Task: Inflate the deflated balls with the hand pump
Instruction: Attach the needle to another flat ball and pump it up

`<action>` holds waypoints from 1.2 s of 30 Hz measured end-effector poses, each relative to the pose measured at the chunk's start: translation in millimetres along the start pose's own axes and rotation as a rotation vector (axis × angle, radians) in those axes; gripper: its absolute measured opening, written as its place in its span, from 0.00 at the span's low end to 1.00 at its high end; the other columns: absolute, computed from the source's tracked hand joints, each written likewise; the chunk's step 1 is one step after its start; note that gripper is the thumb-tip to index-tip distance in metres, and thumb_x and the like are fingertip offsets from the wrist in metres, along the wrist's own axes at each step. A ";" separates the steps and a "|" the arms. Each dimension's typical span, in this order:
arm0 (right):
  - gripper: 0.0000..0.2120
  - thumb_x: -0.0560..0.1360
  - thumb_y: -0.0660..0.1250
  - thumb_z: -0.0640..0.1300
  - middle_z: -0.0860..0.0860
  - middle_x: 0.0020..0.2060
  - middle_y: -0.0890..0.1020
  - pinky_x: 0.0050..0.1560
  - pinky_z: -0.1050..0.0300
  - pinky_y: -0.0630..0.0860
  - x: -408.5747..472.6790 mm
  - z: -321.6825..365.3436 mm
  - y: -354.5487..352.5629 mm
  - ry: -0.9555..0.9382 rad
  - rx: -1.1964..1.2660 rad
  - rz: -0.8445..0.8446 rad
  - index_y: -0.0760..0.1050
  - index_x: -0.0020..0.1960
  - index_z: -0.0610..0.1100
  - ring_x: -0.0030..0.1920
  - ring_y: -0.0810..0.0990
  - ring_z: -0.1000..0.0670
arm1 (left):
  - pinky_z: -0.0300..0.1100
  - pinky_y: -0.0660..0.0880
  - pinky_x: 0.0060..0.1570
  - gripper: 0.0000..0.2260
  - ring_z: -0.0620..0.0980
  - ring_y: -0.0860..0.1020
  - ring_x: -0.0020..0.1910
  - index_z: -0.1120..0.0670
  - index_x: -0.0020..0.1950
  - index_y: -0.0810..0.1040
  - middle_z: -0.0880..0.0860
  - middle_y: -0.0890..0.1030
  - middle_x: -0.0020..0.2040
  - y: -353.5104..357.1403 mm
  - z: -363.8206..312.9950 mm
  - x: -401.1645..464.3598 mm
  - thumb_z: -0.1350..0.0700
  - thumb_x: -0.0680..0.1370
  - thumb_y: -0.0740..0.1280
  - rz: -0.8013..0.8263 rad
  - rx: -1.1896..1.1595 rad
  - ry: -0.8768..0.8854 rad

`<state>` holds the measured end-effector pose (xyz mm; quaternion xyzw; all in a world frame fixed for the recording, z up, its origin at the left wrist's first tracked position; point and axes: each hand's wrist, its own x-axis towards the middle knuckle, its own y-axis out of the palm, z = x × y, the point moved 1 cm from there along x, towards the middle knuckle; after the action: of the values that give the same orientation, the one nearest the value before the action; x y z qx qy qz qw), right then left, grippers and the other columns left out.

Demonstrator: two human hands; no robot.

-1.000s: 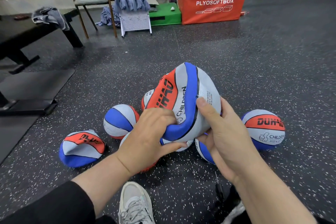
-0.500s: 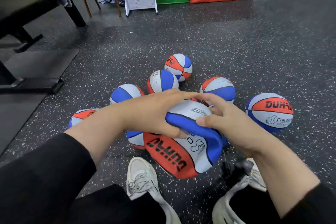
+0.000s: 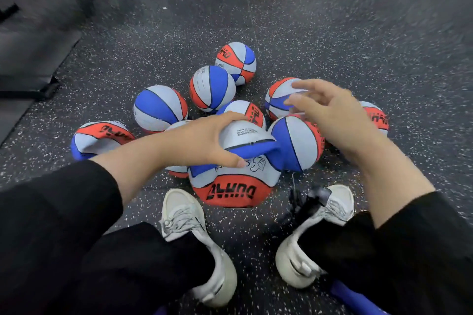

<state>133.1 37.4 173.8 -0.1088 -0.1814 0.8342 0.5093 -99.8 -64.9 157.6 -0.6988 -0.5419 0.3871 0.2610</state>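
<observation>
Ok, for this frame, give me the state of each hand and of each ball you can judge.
Left hand: gripping the folded ball.
Right hand: open, holding nothing, above the balls.
Folded ball: deflated, creased, on the floor.
Caved-in ball: deflated, lying at far left.
Rear ball: round, looks inflated.
Blue-striped ball: round, looks inflated.

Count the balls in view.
10 balls: one crumpled under the left hand, one behind that wrist, one flat at far left, four behind, two by the right hand, one beyond it. More may be hidden.
</observation>
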 end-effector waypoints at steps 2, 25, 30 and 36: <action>0.09 0.78 0.69 0.51 0.49 0.47 0.86 0.58 0.39 0.79 6.8 -11.8 -17.3 0.036 -0.083 -0.078 0.80 0.58 0.51 0.46 0.85 0.50 | 0.40 0.66 0.60 0.39 0.42 0.70 0.64 0.41 0.78 0.63 0.43 0.72 0.69 16.5 10.2 2.2 0.41 0.71 0.78 -0.026 0.030 -0.068; 0.13 0.78 0.67 0.46 0.45 0.35 0.85 0.45 0.47 0.81 -50.0 -77.7 47.6 0.263 -0.622 0.345 0.67 0.57 0.45 0.35 0.84 0.45 | 0.56 0.72 0.63 0.47 0.57 0.73 0.61 0.48 0.78 0.62 0.55 0.73 0.60 179.5 53.2 39.9 0.34 0.66 0.77 -0.388 -0.104 -0.282; 0.08 0.81 0.64 0.46 0.48 0.41 0.81 0.44 0.51 0.71 -34.6 -84.5 61.4 0.092 -0.636 0.171 0.74 0.56 0.43 0.43 0.75 0.43 | 0.55 0.75 0.58 0.44 0.55 0.74 0.58 0.45 0.73 0.66 0.52 0.75 0.57 178.5 57.4 44.6 0.29 0.62 0.73 -0.428 -0.154 -0.297; 0.07 0.82 0.58 0.42 0.50 0.42 0.77 0.39 0.53 0.64 -16.2 -92.9 67.5 0.180 -0.518 0.169 0.72 0.58 0.44 0.43 0.74 0.45 | 0.54 0.73 0.62 0.44 0.55 0.73 0.62 0.47 0.76 0.64 0.54 0.74 0.60 178.2 62.1 40.8 0.35 0.66 0.77 -0.440 -0.194 -0.277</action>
<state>119.9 12.8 61.3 -0.3236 -0.3329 0.7864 0.4074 -47.4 -78.4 -27.7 -0.5264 -0.7457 0.3592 0.1942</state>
